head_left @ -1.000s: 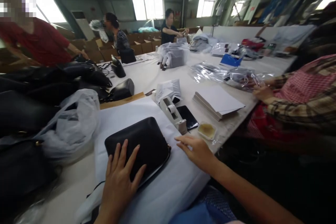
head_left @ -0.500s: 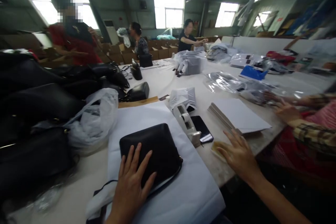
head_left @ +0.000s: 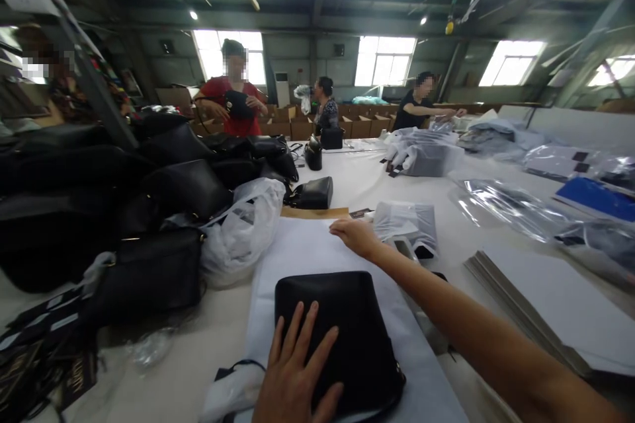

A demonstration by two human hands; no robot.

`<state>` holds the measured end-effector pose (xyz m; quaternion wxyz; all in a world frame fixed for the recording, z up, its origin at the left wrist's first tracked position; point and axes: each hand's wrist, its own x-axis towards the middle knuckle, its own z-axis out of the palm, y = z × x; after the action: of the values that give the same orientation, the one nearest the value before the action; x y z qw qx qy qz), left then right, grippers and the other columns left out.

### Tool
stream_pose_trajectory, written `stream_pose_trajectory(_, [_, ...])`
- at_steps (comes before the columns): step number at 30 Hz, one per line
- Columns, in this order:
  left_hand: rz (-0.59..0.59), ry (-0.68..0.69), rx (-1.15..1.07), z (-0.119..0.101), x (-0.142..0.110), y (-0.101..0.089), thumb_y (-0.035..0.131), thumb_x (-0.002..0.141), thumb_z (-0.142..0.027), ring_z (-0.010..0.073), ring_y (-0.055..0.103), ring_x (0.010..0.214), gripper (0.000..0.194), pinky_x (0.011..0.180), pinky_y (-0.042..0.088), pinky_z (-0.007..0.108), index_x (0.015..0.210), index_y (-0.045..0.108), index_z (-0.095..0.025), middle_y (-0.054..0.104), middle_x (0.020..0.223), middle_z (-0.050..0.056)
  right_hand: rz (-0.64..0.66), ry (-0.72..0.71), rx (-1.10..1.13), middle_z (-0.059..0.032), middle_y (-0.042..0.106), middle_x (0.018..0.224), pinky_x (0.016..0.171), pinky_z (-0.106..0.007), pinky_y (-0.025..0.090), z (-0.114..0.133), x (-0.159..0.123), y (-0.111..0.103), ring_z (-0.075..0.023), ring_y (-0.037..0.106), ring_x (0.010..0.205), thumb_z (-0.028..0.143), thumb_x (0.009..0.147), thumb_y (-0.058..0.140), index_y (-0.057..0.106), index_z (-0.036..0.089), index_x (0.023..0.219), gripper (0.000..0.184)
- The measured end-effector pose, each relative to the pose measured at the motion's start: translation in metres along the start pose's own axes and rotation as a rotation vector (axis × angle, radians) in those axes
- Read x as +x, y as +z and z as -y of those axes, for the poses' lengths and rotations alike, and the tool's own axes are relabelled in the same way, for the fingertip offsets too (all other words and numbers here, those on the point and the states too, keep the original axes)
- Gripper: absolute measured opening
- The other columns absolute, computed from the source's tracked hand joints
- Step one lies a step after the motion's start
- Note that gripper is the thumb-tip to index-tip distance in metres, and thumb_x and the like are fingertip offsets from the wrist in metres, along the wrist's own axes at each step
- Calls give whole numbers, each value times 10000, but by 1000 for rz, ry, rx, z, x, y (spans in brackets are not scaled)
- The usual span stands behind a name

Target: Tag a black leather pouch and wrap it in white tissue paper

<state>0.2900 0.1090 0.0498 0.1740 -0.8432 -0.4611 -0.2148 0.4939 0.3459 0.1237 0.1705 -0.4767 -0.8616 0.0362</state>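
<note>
A small black leather bag (head_left: 342, 330) lies on a sheet of white wrapping paper (head_left: 307, 254) at the near edge of the table. My left hand (head_left: 297, 377) rests flat on the bag's near end, fingers spread. My right hand (head_left: 354, 236) reaches across to the paper's far right corner, fingers curled down on its edge; whether it grips the paper is unclear. My right forearm hides the tape dispenser and phone beside the bag.
A pile of black bags (head_left: 149, 192) and a white plastic bag (head_left: 243, 231) fill the left. A stack of white card sheets (head_left: 550, 297) lies right, with clear plastic bags (head_left: 510, 208) beyond. Several people work at the table's far end among cardboard boxes (head_left: 362, 125).
My right hand left the small dish at the table's right edge and moved to the paper's far corner. The view tilted up and shifted left. My left hand stayed on the bag.
</note>
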Motion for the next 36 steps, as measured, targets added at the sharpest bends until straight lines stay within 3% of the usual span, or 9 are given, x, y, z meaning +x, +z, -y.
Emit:
stream_pose_trajectory(6, [-102,78,85,12,-4,20,627,832,-559,386,326,1435,776,1087,376,524,1510,373,-281,419,1524,176,113,89,-110,-195,365,1549,1139,-539,292,-13,43,69,-344,290,1455,341,926,589,551,129,1370,493])
stream_pose_trajectory(8, [-153,104,93,14,-5,27,606,824,-643,372,306,1449,792,1159,267,513,1499,395,-287,458,1497,167,117,111,-135,-192,380,1541,1132,-558,286,-18,47,80,-349,297,1451,343,936,575,602,134,1310,430])
stream_pose_trajectory(12, [-176,80,96,14,-6,32,588,809,-707,386,284,1458,816,1200,135,542,1491,410,-297,469,1485,176,63,67,-155,-94,591,1388,1137,-414,315,-22,51,84,-260,445,1365,270,937,566,739,194,1053,221])
stream_pose_trajectory(18, [-191,76,81,14,-6,29,543,835,-714,372,336,1438,801,1178,239,528,1497,398,-287,464,1497,167,-116,17,-141,-53,740,1113,981,-359,456,-15,49,67,-224,657,1058,232,902,603,755,217,899,153])
stream_pose_trajectory(23, [-195,39,119,11,-7,26,605,890,-535,363,449,1371,657,981,505,506,1485,399,-348,510,1468,132,-281,-88,-110,-44,736,1114,997,-413,456,-4,37,39,-235,656,1067,253,924,578,723,220,946,151])
stream_pose_trajectory(26, [-149,18,-28,17,2,4,600,897,-507,312,545,1290,591,928,561,454,1444,462,-333,562,1427,90,-371,-181,-115,-25,723,1158,1059,-444,416,4,23,20,-218,662,1073,240,931,569,705,233,976,144])
stream_pose_trajectory(30, [6,-184,-327,51,38,-35,589,924,-356,208,540,1290,572,1044,502,349,1467,416,-297,504,1486,48,-515,-384,-187,-22,712,1194,1088,-472,401,20,-7,-9,-212,671,1078,217,932,565,683,239,1010,143])
stream_pose_trajectory(33, [-40,-181,-274,86,81,-52,630,893,-228,263,344,1443,662,1153,366,468,1495,360,-282,328,1593,92,-561,-521,-216,-22,694,1243,1114,-475,393,30,-36,-27,-221,670,1093,199,903,604,679,249,1035,159])
stream_pose_trajectory(36, [-17,-93,-131,109,118,-58,744,827,-319,354,247,1476,808,1148,255,630,1510,317,-268,290,1601,146,-578,-659,-147,-8,690,1252,1155,-460,365,33,-59,-23,-245,681,1077,248,871,638,700,307,1051,199])
